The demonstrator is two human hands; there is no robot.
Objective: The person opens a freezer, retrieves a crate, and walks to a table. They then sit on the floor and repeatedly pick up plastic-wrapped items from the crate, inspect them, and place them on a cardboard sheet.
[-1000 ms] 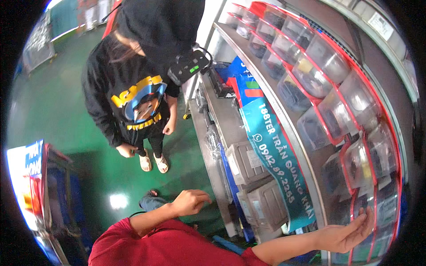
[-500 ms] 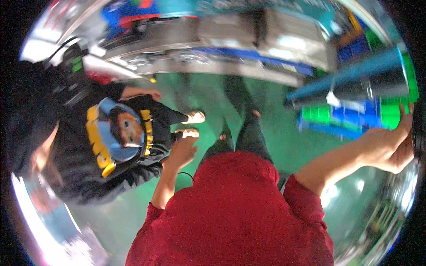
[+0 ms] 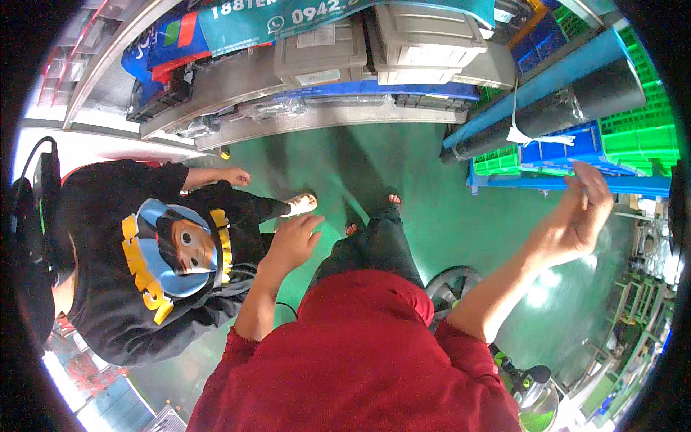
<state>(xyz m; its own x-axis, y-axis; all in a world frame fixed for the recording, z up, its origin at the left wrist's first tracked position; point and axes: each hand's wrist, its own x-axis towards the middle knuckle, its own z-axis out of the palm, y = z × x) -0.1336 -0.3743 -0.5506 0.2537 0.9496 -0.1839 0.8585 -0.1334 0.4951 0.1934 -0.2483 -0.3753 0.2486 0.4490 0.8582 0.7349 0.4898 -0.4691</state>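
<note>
Fingers point(image 3: 311, 225) of L hand point(image 3: 288, 243) loosely bent, part open, w/ small gaps; back of hand faces cam, palm side hidden, no grip on anything visible. It's in front of the torso, nr a co-worker's black hoodie point(image 3: 101, 230); co-worker's hand point(image 3: 234, 176) is farther up & to L.

R hand point(image 3: 576, 216) is raised out to R, fingers half-curled & pointing up, part open, nothing seen in them. Fingertips overlap the edge of a blue crate point(image 3: 584, 147) in view; can't tell depth, so contact unclear. Blue crate sits just beyond R hand, next to a green crate point(image 3: 640, 147); dark roll point(image 3: 604, 93) w/ white tie point(image 3: 515, 133) crosses above. Grey bins point(image 3: 320, 57) on metal shelf point(image 3: 403, 111) up top, well apart from both hands. Wheel point(image 3: 435, 288) on floor point(image 3: 461, 223), nr R forearm.
</note>
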